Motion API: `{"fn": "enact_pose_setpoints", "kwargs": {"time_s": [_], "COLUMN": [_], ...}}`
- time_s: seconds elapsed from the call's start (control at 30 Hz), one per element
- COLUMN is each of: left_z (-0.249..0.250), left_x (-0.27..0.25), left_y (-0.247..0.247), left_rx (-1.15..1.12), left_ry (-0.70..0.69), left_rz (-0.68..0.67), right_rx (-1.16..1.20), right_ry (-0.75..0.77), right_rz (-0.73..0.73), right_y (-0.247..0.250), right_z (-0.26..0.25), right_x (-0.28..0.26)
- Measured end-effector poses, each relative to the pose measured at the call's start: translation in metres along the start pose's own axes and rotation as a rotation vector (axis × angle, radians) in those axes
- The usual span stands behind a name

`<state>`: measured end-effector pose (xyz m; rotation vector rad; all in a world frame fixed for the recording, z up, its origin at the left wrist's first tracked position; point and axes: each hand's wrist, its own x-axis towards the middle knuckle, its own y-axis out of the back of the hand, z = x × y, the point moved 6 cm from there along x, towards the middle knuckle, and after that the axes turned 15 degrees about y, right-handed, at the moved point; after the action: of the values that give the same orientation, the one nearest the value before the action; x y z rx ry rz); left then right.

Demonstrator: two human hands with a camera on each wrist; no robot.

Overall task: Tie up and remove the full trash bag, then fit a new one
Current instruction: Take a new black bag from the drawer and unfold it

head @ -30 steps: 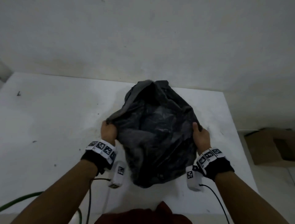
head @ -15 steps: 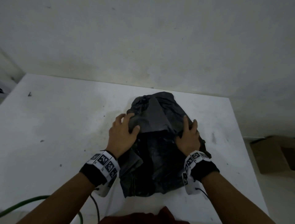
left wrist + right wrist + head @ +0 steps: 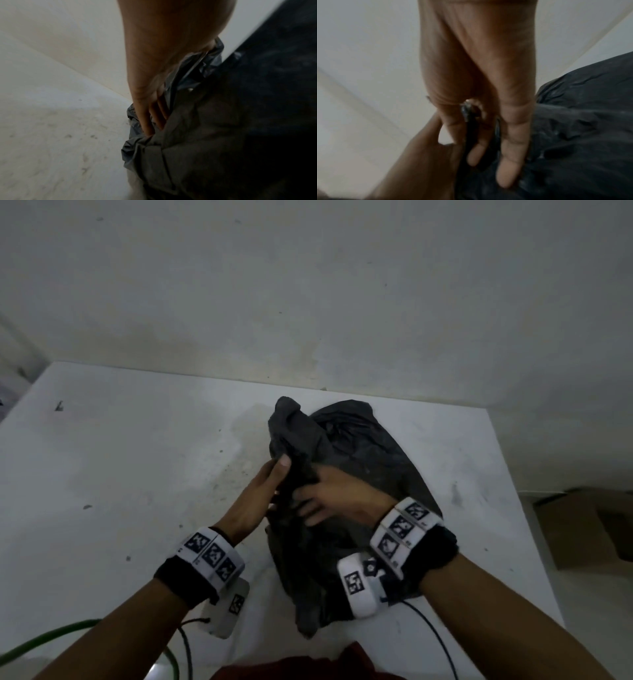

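Note:
A crumpled black trash bag lies on the white table. My left hand grips a bunched fold at the bag's left side, thumb on top. Just beside it, my right hand holds the same gathered plastic. In the left wrist view the left fingers dig into a fold of the bag. The right wrist view is blurred. It shows a twisted strand of plastic pinched between the right fingers, with the rest of the bag to the right. No bin is in view.
The table meets a pale wall at the back. A cardboard box sits on the floor past the table's right edge. A green hose and black cables run along the near edge by a dark red garment.
Both hands left the bag's sides, where they pressed it down, and came together at its left middle. They now bunch plastic between them.

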<state>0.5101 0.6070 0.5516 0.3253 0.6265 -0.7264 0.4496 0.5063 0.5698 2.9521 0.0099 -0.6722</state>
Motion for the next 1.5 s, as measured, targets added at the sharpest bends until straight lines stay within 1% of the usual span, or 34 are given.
{"fn": "enact_pose_setpoints", "kwargs": {"time_s": [0.07, 0.1, 0.17, 0.23, 0.3, 0.33, 0.37, 0.4, 0.47, 0.5, 0.53, 0.6, 0.67, 0.73, 0.77, 0.8, 0.83, 0.87, 0.9, 0.93, 0.97, 1.0, 1.07, 1.1, 1.17, 1.23, 1.27, 1.3, 1.33, 1.37, 1.4, 1.43, 1.47, 1.5], "left_z": [-0.001, -0.005, -0.020, -0.040, -0.060, -0.072, -0.086, -0.096, -0.100, -0.095, -0.085, -0.056, -0.033, -0.014, -0.011, -0.011, -0.015, -0.024, -0.037, -0.055, -0.070, -0.081, -0.095, -0.101, -0.104, -0.103, -0.101, -0.097, -0.088, -0.078, -0.070, -0.066, -0.066, -0.071], "left_x": [0.001, 0.004, 0.013, 0.024, 0.030, 0.031, 0.031, 0.029, 0.018, 0.012, 0.006, -0.003, -0.003, -0.008, -0.008, -0.007, -0.004, 0.002, 0.011, 0.019, 0.025, 0.030, 0.037, 0.040, 0.042, 0.041, 0.041, 0.040, 0.036, 0.030, 0.024, 0.017, 0.012, 0.011], "left_y": [0.003, 0.008, 0.028, 0.056, 0.090, 0.110, 0.131, 0.150, 0.173, 0.175, 0.172, 0.152, 0.121, 0.082, 0.059, 0.036, 0.013, -0.004, -0.015, -0.019, -0.016, -0.009, 0.011, 0.022, 0.042, 0.052, 0.051, 0.048, 0.043, 0.036, 0.026, 0.014, 0.001, -0.013], "left_rx": [-0.054, -0.074, -0.132, -0.160, -0.029, 0.037, 0.097, 0.151, 0.196, 0.224, 0.262, 0.432, 0.685, 0.882, 0.968, 1.053, 1.136, 1.225, 1.318, 1.422, 1.524, 1.618, 1.741, 1.758, 1.747, 1.719, 1.686, 1.620, 1.485, 1.323, 1.184, 1.117, 1.139, 1.244], "left_ry": [-0.019, 0.002, 0.088, 0.173, 0.252, 0.318, 0.395, 0.463, 0.510, 0.493, 0.433, 0.219, -0.004, -0.273, -0.419, -0.543, -0.623, -0.620, -0.539, -0.383, -0.245, -0.172, -0.149, -0.138, -0.063, 0.010, 0.004, -0.070, -0.196, -0.331, -0.438, -0.489, -0.493, -0.477], "left_rz": [-0.017, 0.011, 0.142, 0.293, 0.431, 0.495, 0.565, 0.632, 0.763, 0.833, 0.902, 0.992, 1.017, 0.972, 0.906, 0.801, 0.656, 0.473, 0.283, 0.111, 0.014, -0.018, 0.038, 0.089, 0.174, 0.221, 0.238, 0.281, 0.326, 0.333, 0.276, 0.176, 0.064, -0.019], "right_rx": [-0.063, -0.056, 0.088, 0.185, 0.017, -0.117, -0.253, -0.373, -0.582, -0.691, -0.800, -0.945, -0.991, -1.043, -1.073, -1.096, -1.112, -1.118, -1.116, -1.109, -1.105, -1.101, -1.081, -1.059, -1.013, -0.980, -0.967, -0.962, -0.964, -0.977, -0.997, -1.017, -1.025, -1.005], "right_ry": [0.057, 0.068, 0.090, 0.123, 0.144, 0.139, 0.118, 0.078, -0.016, -0.055, -0.083, -0.117, -0.149, -0.194, -0.219, -0.245, -0.275, -0.308, -0.346, -0.391, -0.441, -0.497, -0.598, -0.630, -0.647, -0.655, -0.659, -0.656, -0.635, -0.591, -0.518, -0.420, -0.296, -0.155], "right_rz": [-0.117, -0.139, -0.085, 0.087, 0.282, 0.337, 0.337, 0.294, 0.214, 0.205, 0.198, 0.143, 0.082, 0.052, 0.048, 0.051, 0.059, 0.069, 0.082, 0.096, 0.111, 0.123, 0.140, 0.148, 0.163, 0.148, 0.132, 0.117, 0.113, 0.134, 0.184, 0.263, 0.355, 0.443], "right_y": [-0.022, -0.027, -0.023, -0.006, 0.020, 0.032, 0.040, 0.045, 0.052, 0.056, 0.059, 0.058, 0.054, 0.053, 0.054, 0.055, 0.057, 0.060, 0.064, 0.068, 0.075, 0.082, 0.094, 0.099, 0.104, 0.107, 0.108, 0.108, 0.107, 0.107, 0.106, 0.105, 0.103, 0.099], "right_z": [-0.001, 0.002, 0.007, 0.015, 0.033, 0.046, 0.061, 0.077, 0.105, 0.116, 0.122, 0.132, 0.143, 0.150, 0.153, 0.154, 0.156, 0.157, 0.158, 0.161, 0.164, 0.168, 0.178, 0.182, 0.186, 0.186, 0.185, 0.184, 0.182, 0.178, 0.171, 0.162, 0.152, 0.142], "right_x": [0.010, 0.013, 0.016, 0.015, 0.013, 0.013, 0.012, 0.011, 0.006, 0.003, 0.000, -0.003, -0.004, -0.006, -0.008, -0.011, -0.013, -0.017, -0.022, -0.028, -0.035, -0.044, -0.062, -0.070, -0.078, -0.079, -0.078, -0.077, -0.075, -0.074, -0.073, -0.073, -0.073, -0.075]}}
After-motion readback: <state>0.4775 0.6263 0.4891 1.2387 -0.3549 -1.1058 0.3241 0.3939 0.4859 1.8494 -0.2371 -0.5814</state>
